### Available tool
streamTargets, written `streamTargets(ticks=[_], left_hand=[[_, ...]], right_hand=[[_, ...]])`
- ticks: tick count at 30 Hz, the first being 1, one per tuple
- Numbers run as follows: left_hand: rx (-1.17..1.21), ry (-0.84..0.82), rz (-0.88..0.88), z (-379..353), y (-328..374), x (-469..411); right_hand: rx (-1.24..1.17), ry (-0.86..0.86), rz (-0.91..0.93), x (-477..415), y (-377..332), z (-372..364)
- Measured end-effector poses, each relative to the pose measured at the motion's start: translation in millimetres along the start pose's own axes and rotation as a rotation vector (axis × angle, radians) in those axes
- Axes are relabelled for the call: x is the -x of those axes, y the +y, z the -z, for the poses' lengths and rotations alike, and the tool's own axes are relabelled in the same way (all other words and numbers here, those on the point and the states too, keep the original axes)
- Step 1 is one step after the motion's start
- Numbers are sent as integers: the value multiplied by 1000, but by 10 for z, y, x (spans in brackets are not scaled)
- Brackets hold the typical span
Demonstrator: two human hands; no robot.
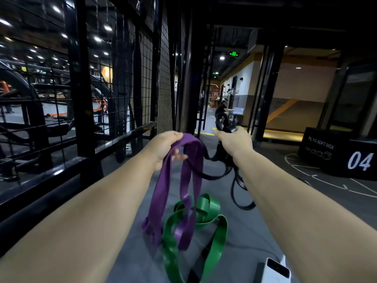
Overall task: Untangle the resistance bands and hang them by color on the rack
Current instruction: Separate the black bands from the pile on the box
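My left hand (166,147) grips the top of the purple bands (179,186), which hang down in long loops. Lower down, the purple loops are wound into the green bands (195,223), whose coils reach the floor. My right hand (232,140) holds the black bands (234,178); one loop sticks up past the fist and the rest droop below my forearm. A thin black strand runs from the right hand across to the purple bands. The black wire-grid rack (126,64) stands to the left with dark bands hanging on it.
A black plyo soft box (336,154) marked 04 stands on the floor at right. A white phone-like device (275,271) lies at the bottom edge. Gym machines sit behind the grid at left. A corridor opens ahead, with a person far off.
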State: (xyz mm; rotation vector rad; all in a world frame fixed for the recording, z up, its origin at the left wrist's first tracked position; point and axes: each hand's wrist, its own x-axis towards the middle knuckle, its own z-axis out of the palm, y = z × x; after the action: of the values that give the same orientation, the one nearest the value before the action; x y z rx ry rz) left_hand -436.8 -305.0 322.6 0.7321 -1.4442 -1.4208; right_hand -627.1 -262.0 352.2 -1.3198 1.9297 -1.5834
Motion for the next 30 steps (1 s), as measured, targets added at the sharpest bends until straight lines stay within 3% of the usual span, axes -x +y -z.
streamTargets(ticks=[10, 16, 23, 30], left_hand=[[192, -144, -181, -138, 324, 31], [134, -20, -132, 79, 95, 12], [52, -152, -6, -45, -278, 27], [418, -256, -50, -149, -186, 57]], right_hand=[[61, 22, -25, 12, 199, -45], [46, 191, -119, -82, 348, 130], [23, 75, -103, 52, 401, -2], [142, 22, -84, 224, 712, -165]])
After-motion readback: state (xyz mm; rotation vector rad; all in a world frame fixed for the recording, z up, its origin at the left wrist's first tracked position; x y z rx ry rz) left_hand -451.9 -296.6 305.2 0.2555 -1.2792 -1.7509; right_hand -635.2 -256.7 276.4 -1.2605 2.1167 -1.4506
